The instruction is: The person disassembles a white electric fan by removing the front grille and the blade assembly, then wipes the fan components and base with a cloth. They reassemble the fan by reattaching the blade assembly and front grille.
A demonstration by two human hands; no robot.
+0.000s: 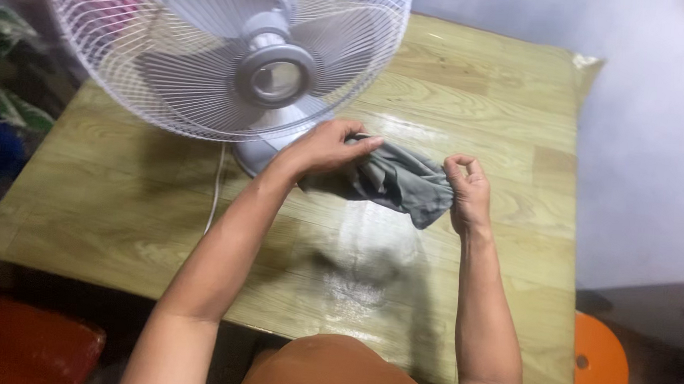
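The fingers of the left hand are clamped on one end of a grey cloth, and the right hand pinches its other end shut. The cloth hangs bunched between them, just above the wooden tabletop, beside a white fan.

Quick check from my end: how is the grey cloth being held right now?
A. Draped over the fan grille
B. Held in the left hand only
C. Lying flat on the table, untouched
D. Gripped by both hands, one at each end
D: the left hand grips one end of the grey cloth and the right hand pinches the other, above the wooden table, beside the white fan.
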